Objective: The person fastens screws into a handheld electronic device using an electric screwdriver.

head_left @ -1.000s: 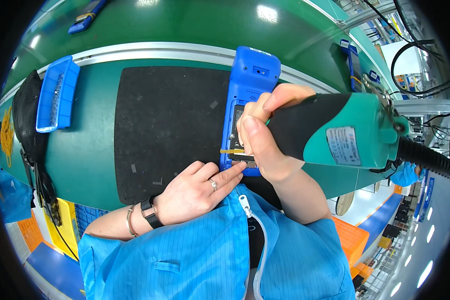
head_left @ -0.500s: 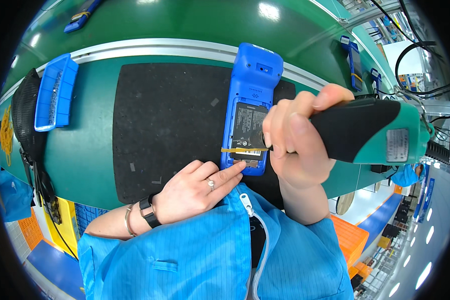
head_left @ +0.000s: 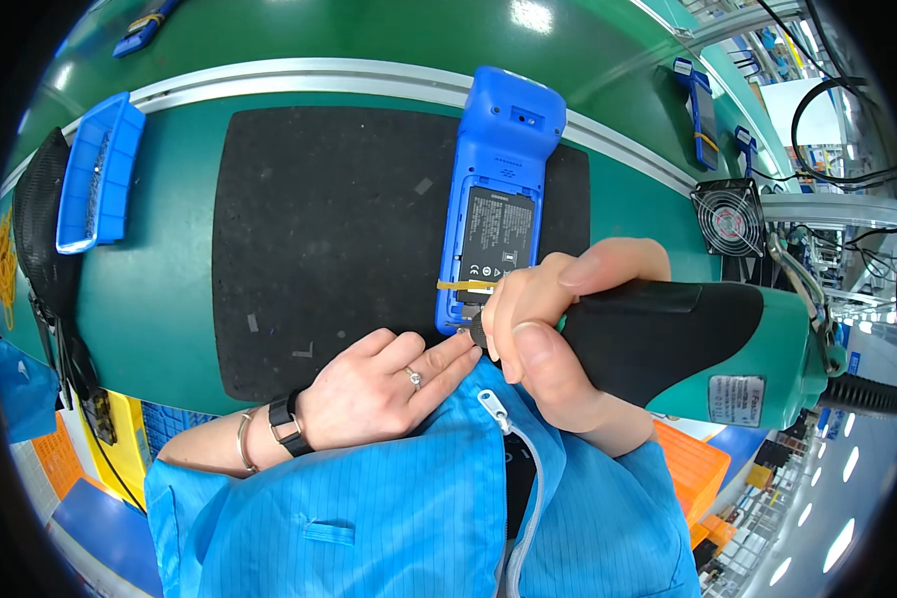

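Note:
A blue handheld terminal point(head_left: 511, 149) lies back side up on the black mat point(head_left: 319, 229), its battery bay uncovered. Inside the bay sits a black battery point(head_left: 499, 224), and a yellow rubber band point(head_left: 462, 286) crosses its lower part. My right hand point(head_left: 558, 349) grips a green and black electric screwdriver point(head_left: 668, 339), its tip at the terminal's near end, where my fingers hide most of it. My left hand point(head_left: 369, 389) rests at that same end with index and middle fingers stretched out, fingertips beside the screwdriver tip.
A blue bin point(head_left: 100, 174) of small metal parts stands at left, beside a black mesh pouch point(head_left: 42, 214) and yellow bands point(head_left: 4, 269). At right are a small fan point(head_left: 728, 217) and another banded terminal point(head_left: 704, 118). A further blue terminal point(head_left: 148, 28) lies far left.
My right hand and the screwdriver have come down and left onto the terminal's near end. The fan is now uncovered. My left hand stays at the terminal's near end.

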Tool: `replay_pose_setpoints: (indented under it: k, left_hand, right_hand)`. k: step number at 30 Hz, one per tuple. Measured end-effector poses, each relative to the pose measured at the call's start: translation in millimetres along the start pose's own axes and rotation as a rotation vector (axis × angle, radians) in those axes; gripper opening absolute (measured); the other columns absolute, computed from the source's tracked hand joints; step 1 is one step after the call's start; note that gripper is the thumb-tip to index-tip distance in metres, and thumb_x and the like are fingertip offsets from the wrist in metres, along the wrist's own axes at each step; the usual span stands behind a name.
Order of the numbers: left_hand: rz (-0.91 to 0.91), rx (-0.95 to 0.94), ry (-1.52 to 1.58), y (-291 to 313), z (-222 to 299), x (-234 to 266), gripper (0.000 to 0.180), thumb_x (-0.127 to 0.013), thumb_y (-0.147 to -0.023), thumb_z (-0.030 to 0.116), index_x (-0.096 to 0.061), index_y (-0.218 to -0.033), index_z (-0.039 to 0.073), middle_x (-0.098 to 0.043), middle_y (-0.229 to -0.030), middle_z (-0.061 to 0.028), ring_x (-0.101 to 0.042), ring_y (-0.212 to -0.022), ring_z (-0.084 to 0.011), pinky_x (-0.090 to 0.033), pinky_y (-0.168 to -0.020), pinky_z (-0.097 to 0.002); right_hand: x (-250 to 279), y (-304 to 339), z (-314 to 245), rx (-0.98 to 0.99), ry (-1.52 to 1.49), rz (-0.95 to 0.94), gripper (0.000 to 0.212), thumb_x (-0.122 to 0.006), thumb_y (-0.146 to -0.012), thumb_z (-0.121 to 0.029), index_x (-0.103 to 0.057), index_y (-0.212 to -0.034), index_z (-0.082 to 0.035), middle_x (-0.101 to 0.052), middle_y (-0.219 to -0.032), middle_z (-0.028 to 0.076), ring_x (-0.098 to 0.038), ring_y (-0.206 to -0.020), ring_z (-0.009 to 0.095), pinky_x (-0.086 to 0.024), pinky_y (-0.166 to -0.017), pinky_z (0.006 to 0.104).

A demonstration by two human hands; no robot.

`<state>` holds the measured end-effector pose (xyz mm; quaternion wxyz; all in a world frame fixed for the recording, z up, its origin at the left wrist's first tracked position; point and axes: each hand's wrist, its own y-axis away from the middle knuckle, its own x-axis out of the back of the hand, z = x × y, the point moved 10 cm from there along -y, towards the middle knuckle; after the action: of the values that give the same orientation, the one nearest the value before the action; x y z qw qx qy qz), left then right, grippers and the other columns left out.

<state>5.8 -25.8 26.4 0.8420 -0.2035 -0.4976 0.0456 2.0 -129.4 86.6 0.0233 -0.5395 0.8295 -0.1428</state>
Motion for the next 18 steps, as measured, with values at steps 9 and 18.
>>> replay_pose_setpoints:
  k: [9, 18]
  left_hand:
    - [0.038, 0.008, 0.036, 2, -2, 2, 0.040, -0.059, -0.072, 0.006, -0.061, -0.112, -0.001, -0.060, -0.119, -0.0122, -0.048, -0.068, -0.0120, -0.039, -0.057, -0.0249]
    - [0.016, 0.002, 0.002, 1, -3, 1, 0.039, -0.059, -0.073, 0.006, -0.062, -0.111, 0.000, -0.061, -0.117, -0.0117, -0.049, -0.068, -0.0121, -0.040, -0.057, -0.0243]
  right_hand:
    - [-13, 6, 0, -0.036, -0.092, 0.008, 0.042, -0.055, -0.081, 0.008, -0.037, -0.113, -0.012, -0.054, -0.072, 0.005, -0.052, -0.058, 0.014, -0.044, -0.056, 0.0317]
    - [0, 2, -1, 0.143, -0.166, 0.061, 0.036, -0.063, -0.074, 0.010, -0.043, -0.102, 0.003, -0.057, -0.072, 0.009, -0.057, -0.061, 0.012, -0.045, -0.059, 0.0233]
